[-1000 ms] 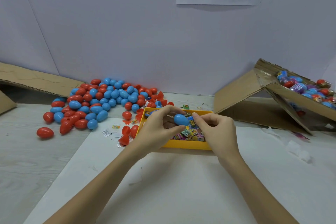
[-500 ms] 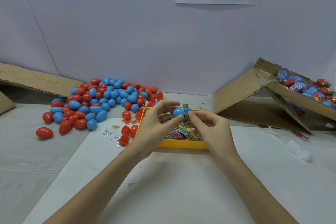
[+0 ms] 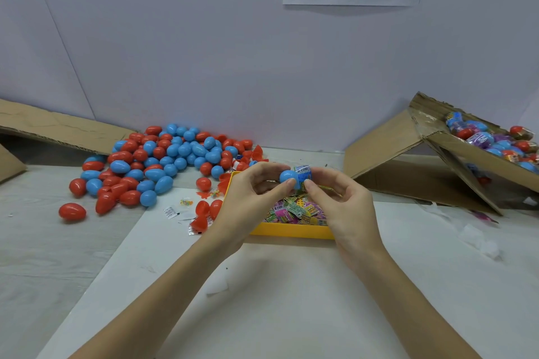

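egg half: blue egg half (image 3: 288,177), held in the air above the far rim of the yellow tray (image 3: 291,232), open end facing right
packet: small blue printed packet (image 3: 303,173) touching the egg half's open end, partly inside as far as I can tell
left hand: left hand (image 3: 250,204) pinches the egg half, thumb under, fingers on top
right hand: right hand (image 3: 347,201) pinches the packet with thumb and fingertips
tray: mid-table, full of coloured packets (image 3: 294,210)
egg pile: red and blue eggs (image 3: 163,163) at the table's far left
box: tilted cardboard box (image 3: 466,151) at far right, holding wrapped eggs
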Demonstrator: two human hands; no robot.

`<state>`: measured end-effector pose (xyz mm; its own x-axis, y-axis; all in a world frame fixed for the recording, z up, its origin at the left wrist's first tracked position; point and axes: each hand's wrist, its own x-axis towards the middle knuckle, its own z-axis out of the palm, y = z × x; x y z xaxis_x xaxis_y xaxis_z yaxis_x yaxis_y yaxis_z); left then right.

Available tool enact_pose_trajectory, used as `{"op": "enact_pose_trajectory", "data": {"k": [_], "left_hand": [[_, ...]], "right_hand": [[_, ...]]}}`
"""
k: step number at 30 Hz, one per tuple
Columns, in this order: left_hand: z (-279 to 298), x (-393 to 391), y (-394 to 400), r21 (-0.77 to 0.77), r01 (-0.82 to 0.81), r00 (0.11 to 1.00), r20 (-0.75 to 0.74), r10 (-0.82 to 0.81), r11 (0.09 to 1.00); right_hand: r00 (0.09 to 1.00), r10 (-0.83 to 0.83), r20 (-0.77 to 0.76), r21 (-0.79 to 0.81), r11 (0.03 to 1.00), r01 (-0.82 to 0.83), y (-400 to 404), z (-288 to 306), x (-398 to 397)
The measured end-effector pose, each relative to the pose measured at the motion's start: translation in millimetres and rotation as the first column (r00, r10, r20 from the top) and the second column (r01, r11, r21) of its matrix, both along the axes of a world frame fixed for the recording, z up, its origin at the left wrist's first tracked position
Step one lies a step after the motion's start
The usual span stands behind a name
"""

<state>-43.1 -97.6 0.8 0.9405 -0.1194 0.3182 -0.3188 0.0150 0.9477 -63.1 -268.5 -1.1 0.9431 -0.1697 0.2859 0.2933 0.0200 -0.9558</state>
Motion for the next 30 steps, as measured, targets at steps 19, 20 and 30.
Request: {"op": "enact_pose_trajectory", "data": {"k": [19, 20, 30], "left_hand": [[-3, -3, -2, 0.176, -0.078, 0.969, 0.243, 0.033, 0.981], [-3, -3, -3, 0.209, -0.122, 0.952, 0.300, 0.055, 0.970], [-4, -7, -5, 0.368, -0.125, 0.867, 0.491, -0.079, 0.922]], "right_hand": [[0.997, 0.066, -0.032, -0.025, 0.997, -0.067, 1, 5, -4], [0.995, 0.082, -0.048, -0.011, 0.997, -0.083, 1, 5, -4], [0.875, 0.430, -0.222, 0.631, 0.747, -0.208, 8, 11, -6]]}}
